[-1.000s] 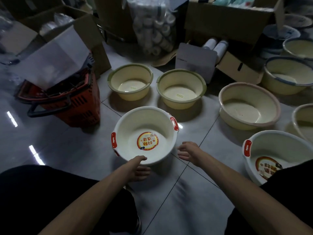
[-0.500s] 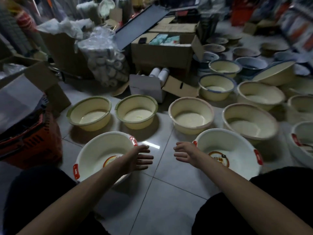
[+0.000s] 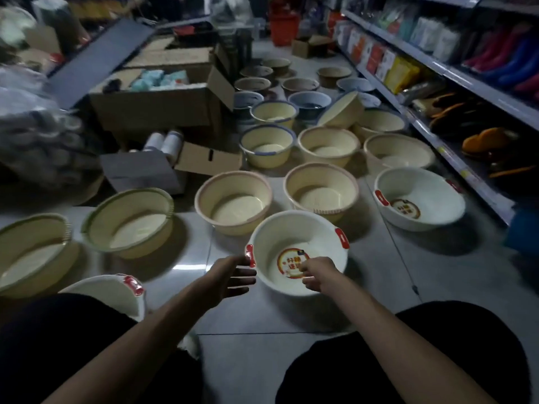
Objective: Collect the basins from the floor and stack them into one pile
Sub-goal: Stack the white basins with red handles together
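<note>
Two hands flank the lower-centre white basin (image 3: pixel 294 231), seemingly to lift it: left hand (image 3: pixel 230 275) spread, empty beside its handle; right hand (image 3: pixel 316 274) curled over it, grip unclear.

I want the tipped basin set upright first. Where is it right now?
In the head view, the tipped basin lies tilted far back on the right, just behind an upright cream basin and left of the shelf.

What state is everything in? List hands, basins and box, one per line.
near white basin: upright, unstacked.
left hand: open, beside its red handle.
right hand: fingers curled at its near rim; grip unclear.
far cream basin: tilted steeply.
cardboard box: flaps open.
</note>
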Tool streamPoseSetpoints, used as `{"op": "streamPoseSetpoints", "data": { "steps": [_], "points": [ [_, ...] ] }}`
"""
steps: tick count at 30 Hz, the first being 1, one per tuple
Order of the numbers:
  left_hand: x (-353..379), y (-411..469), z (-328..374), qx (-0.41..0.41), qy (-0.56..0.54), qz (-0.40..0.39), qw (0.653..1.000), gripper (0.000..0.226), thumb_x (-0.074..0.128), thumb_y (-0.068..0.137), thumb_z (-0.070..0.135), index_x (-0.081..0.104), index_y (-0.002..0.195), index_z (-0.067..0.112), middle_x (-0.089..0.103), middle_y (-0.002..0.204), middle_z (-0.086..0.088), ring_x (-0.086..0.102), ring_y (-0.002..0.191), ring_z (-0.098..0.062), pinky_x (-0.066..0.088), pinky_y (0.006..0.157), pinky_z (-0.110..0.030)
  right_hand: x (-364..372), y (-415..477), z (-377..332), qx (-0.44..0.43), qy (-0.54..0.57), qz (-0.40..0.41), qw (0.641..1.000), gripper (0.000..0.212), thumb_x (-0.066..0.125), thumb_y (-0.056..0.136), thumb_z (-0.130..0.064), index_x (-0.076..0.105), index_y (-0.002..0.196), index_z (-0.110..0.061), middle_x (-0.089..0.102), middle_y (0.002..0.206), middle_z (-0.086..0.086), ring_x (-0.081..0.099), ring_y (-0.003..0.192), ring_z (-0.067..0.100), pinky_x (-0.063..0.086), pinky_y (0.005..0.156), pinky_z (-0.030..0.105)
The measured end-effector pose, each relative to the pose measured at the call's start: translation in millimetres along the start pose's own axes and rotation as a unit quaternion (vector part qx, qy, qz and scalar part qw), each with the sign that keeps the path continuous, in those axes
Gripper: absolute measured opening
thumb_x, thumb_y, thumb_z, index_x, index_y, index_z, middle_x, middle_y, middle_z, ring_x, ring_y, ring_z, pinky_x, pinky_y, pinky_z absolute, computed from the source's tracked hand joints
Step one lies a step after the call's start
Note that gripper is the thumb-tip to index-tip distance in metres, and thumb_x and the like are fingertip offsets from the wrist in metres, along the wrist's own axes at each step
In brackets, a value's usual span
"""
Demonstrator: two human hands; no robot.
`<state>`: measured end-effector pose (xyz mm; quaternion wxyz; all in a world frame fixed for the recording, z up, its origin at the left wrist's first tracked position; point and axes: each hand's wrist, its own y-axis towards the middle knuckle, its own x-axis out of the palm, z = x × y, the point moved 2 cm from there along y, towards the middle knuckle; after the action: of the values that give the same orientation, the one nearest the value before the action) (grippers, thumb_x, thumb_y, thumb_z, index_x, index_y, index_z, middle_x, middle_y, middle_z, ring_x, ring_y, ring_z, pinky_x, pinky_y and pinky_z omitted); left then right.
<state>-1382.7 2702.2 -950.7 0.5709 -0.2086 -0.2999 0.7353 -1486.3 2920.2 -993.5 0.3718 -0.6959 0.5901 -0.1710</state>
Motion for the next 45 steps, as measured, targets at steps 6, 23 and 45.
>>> {"op": "streamPoseSetpoints", "data": {
  "steps": [6,23,45],
  "points": [
    [39,68,-44,-0.063,0.017,-0.019,0.998,0.036,0.064,0.097,0.030,0.060,0.125,0.008,0.072,0.115,-0.017,0.071,0.106,-0.031,0.058,0.090,-0.043,-7,42,42,0.031,0.067,0.054,0.996,0.008,0.060,0.090,0.001,0.061,0.097,-0.002,0.061,0.093,0.014,0.057,0.078,0.025,0.051,0.066,0.033],
    [74,168,-98,-0.151,-0.105,0.095,0.978,0.030,0.069,0.095,0.011,0.054,0.119,0.003,0.067,0.117,-0.020,0.070,0.101,-0.033,0.060,0.079,-0.044,-41,137,105,0.100,0.303,0.032,0.947,0.068,0.075,0.087,-0.004,0.041,0.146,-0.005,0.051,0.145,0.021,0.049,0.135,0.040,0.046,0.103,0.051],
    [-81,8,-72,0.062,-0.215,0.183,0.957,0.024,0.067,0.094,0.007,0.062,0.117,0.013,0.072,0.116,-0.014,0.074,0.103,-0.027,0.063,0.082,-0.042,107,18,7,0.061,0.214,-0.076,0.972,0.036,0.067,0.084,0.010,0.064,0.118,-0.003,0.071,0.095,0.012,0.065,0.085,0.025,0.054,0.068,0.040]
  ]
}}
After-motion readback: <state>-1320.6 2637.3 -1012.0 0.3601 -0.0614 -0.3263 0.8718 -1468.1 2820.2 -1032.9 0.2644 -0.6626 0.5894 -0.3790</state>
